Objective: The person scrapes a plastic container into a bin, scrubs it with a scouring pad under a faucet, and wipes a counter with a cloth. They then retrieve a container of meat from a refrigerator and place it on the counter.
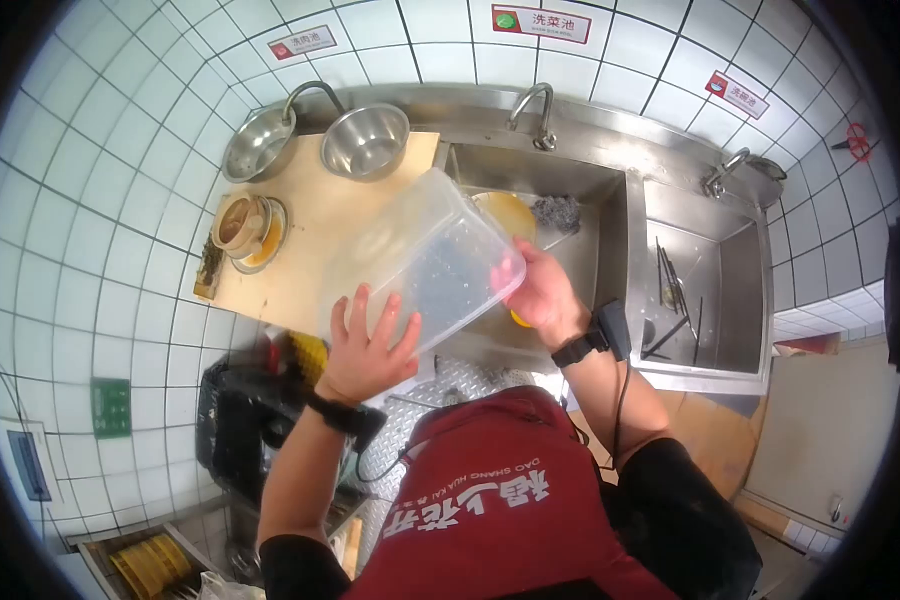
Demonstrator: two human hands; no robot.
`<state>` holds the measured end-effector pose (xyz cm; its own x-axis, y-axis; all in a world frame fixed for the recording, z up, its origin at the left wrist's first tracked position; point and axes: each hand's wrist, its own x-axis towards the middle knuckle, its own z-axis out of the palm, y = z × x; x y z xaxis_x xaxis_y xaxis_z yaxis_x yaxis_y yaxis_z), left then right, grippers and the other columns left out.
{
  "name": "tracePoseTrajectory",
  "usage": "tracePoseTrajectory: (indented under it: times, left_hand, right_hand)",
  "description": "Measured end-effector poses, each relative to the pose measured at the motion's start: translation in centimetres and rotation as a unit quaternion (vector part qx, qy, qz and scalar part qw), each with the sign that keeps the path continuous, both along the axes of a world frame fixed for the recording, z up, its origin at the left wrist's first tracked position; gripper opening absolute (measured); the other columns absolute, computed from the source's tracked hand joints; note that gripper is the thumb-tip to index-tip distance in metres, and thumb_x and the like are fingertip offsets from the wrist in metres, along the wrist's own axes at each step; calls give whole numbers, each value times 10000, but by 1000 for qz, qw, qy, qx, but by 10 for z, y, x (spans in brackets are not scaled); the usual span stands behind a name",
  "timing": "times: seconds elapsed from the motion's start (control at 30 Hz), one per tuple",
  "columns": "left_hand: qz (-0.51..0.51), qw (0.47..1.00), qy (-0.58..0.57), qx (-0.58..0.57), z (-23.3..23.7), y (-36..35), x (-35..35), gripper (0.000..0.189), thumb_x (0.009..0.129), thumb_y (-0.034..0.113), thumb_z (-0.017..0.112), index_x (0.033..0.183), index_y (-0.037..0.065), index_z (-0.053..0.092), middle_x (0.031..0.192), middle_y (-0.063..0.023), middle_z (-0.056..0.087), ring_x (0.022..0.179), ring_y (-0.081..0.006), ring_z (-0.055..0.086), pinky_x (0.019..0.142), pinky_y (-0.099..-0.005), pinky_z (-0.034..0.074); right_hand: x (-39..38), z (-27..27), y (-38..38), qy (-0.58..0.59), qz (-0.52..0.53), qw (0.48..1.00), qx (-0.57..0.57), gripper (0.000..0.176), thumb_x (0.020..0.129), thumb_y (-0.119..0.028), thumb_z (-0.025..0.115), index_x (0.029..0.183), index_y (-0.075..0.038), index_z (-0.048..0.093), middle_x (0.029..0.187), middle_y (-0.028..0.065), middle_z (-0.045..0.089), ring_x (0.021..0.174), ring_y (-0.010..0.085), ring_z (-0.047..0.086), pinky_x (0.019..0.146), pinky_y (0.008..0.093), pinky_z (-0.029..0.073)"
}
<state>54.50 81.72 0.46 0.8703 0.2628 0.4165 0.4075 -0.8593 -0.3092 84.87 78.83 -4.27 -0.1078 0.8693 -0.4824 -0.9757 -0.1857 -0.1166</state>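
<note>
A large translucent plastic container [400,255] is tilted in front of me, between the wooden board and the middle sink. Droplets show on its wall. My right hand [545,295] grips its right-hand corner, with fingertips showing through the plastic. My left hand [375,340] lies against its near left side with the fingers spread. Behind the container, in the middle sink [585,270], are a yellow round item [508,212], partly hidden, and a grey scouring pad [557,214].
Two steel bowls [365,142] and a small wooden tub [242,225] on a plate stand on the board [300,275]. Dark chopsticks [670,280] lie in the right sink [740,300]. Faucets [542,110] rise behind. A black-bagged bin [235,415] is at lower left.
</note>
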Motion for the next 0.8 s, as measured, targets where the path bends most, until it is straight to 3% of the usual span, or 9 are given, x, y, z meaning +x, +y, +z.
tracePoseTrajectory:
  times: [0.13,0.33,0.4,0.43,0.57,0.63,0.73,0.77,0.8]
  left_hand:
    - [22,999,25,-6,-6,-3,27,693,744,437,756,1353,185,541,1494,-191,412,1311,-561,421,943,-722,403]
    - [73,995,16,-58,-29,-18,37,675,793,405,767,1375,159,530,1506,-237,395,1361,-528,392,1028,-707,361]
    - [251,957,-68,-129,-32,-41,24,700,791,334,785,1393,101,514,1521,-254,385,1380,-541,366,1070,-701,320]
    - [324,932,-82,-140,-26,-55,14,694,786,247,786,1386,36,509,1539,-283,359,1403,-528,351,1109,-653,309]
    - [588,771,-138,-202,-80,-160,-74,643,800,191,750,1370,3,518,1517,-312,380,1407,-491,364,1146,-536,336]
    - [692,642,-159,-288,-108,-250,-113,626,824,203,728,1372,-6,512,1491,-319,410,1374,-521,381,1149,-537,339]
    - [803,468,-77,-360,-159,-416,-141,720,825,330,737,1355,-89,489,1426,-362,463,1337,-497,444,1122,-511,395]
    - [829,371,-84,-410,-147,-449,-121,657,822,317,741,1344,-29,545,1423,-328,500,1368,-462,438,1161,-486,371]
    - [843,334,-76,-414,-159,-503,-113,622,822,339,731,1303,-24,577,1378,-310,547,1361,-452,451,1151,-486,382]
  right_hand:
    - [24,-21,14,-96,14,994,-46,257,1084,-329,482,1118,-101,596,859,-7,604,611,122,563,631,292,556]
    - [37,-91,60,-71,32,997,-16,271,1074,-349,501,1144,-119,625,919,-11,636,707,127,589,652,277,548]
    - [30,-68,66,-63,55,996,6,290,1075,-363,494,1172,-124,625,932,-13,644,723,128,593,637,272,535]
    - [25,-60,70,-60,58,996,34,310,1076,-378,487,1200,-130,625,945,-15,652,740,130,597,623,267,522]
    - [3,-128,95,-118,55,991,36,341,1073,-417,479,1240,-155,620,960,-18,650,761,129,591,608,268,488]
    - [3,-192,108,-198,104,974,31,292,1071,-396,498,1210,-173,626,966,-18,642,783,139,582,616,274,477]
    - [9,-271,108,-75,120,987,72,209,1066,-335,526,1157,-180,633,947,-25,633,753,122,565,583,258,449]
    - [4,-257,109,-71,139,985,77,209,1066,-335,526,1157,-180,633,947,-25,633,753,122,565,583,258,449]
    - [0,-230,110,-83,89,992,38,174,1059,-303,539,1135,-179,634,932,-26,632,741,117,567,572,254,447]
